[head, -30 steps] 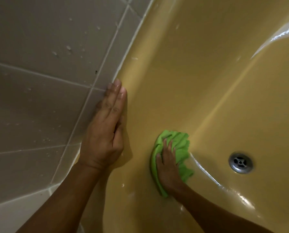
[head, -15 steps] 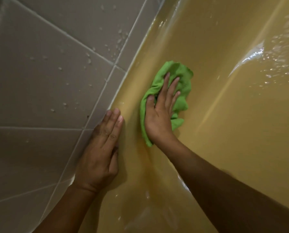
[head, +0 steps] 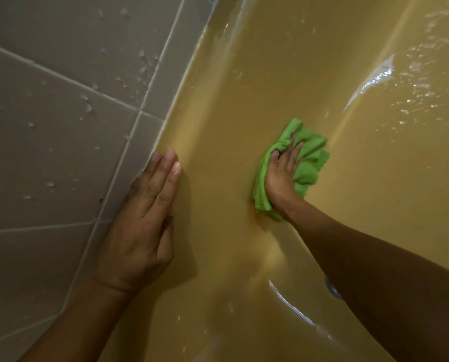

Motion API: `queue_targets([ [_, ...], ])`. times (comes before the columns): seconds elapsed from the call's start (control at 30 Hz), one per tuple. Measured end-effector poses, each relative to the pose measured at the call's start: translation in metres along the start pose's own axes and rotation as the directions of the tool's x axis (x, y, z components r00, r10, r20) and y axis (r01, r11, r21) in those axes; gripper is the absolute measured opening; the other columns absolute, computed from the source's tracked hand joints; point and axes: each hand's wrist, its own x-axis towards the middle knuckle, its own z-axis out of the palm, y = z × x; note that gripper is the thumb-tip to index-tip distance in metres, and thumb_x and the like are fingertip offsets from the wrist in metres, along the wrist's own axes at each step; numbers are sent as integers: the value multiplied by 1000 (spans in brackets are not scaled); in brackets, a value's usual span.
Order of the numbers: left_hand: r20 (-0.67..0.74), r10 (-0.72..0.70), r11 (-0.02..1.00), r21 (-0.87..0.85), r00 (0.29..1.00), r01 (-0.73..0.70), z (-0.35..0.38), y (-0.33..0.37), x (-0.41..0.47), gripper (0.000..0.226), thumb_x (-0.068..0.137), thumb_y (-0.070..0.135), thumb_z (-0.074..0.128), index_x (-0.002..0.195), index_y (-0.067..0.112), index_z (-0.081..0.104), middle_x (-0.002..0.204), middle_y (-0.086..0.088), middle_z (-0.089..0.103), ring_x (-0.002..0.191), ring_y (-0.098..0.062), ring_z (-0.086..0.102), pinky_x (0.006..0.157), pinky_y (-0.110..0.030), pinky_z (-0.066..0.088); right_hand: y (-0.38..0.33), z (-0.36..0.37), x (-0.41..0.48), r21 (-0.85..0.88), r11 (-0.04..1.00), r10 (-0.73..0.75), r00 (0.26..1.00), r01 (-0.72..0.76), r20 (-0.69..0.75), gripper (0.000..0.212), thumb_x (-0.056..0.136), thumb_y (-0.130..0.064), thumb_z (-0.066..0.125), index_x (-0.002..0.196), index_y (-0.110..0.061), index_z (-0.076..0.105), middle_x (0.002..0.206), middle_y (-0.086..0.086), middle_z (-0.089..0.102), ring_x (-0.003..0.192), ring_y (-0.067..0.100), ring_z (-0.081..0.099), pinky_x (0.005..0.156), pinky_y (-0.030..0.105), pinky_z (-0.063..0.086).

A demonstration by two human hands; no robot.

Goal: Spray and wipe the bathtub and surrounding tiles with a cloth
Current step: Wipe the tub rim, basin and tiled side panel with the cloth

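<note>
The green cloth [head: 309, 163] lies bunched on the sloping inner wall of the bathtub [head: 244, 95]. It is pinned under the right hand [head: 282, 176], whose near-straight fingers press rather than grasp, likely to spread wiping pressure. The left hand [head: 142, 231] rests flat, fingers straight, where the bathtub meets the wet tiles [head: 61, 131], apparently as a brace.

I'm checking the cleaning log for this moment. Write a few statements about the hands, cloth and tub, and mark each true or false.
1. The right hand presses the green cloth against the bathtub wall. True.
2. The left hand holds a spray bottle. False: it lies flat with straight fingers on the bathtub's rim, beside the tiles.
3. The tiles carry droplets. True.
4. The bathtub is white. False: it is mustard yellow.
</note>
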Motion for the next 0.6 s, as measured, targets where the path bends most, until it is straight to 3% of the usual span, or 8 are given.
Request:
queue_targets([
  [0.1, -1, 12, 1000, 8, 1000, -12, 1, 1, 13, 75, 81, -14, 44, 154, -6, 29, 167, -15, 21, 157, -31, 14, 128, -45, 15, 25, 4, -9, -86, 990, 116, 993, -115, 6, 62, 109, -42, 22, 157, -40, -17, 164, -11, -30, 154, 18, -20, 120, 62, -10],
  [0.23, 2, 31, 999, 7, 1000, -31, 0, 2, 32, 80, 77, -14, 44, 155, -6, 26, 169, -12, 16, 158, -30, 12, 128, -46, 15, 47, 30, -55, -79, 988, 141, 988, -136, 70, 65, 105, -49, 17, 156, -33, -21, 165, -1, -28, 154, 23, -21, 122, 58, -8],
  [0.33, -17, 35, 999, -15, 999, -36, 1, 6, 50, 80, 78, -14, 43, 156, -6, 26, 169, -10, 14, 158, -28, 13, 127, -51, 18, 48, 53, -101, -55, 997, 69, 983, -60, 173, 71, 91, -63, 6, 146, -38, -30, 166, 5, -25, 154, 23, -22, 125, 50, -8],
  [0.47, -64, 35, 997, -66, 997, -39, 1, 9, 79, 73, 85, -13, 39, 156, -4, 27, 168, -10, 16, 158, -24, 14, 126, -50, 21, 18, 59, -134, 70, 994, -98, 972, 85, 212, 71, 93, -58, 19, 145, -48, -27, 154, -19, -45, 143, 9, -41, 123, 41, -15],
  [0.6, -58, 40, 997, -58, 998, -43, 0, 9, 87, 71, 86, -11, 39, 156, -4, 29, 168, -12, 20, 158, -26, 14, 128, -47, 16, -31, 32, -121, 15, 974, -225, 952, 226, 206, 68, 93, -61, 20, 141, -64, -29, 157, -24, -38, 145, 9, -38, 119, 57, -13],
])
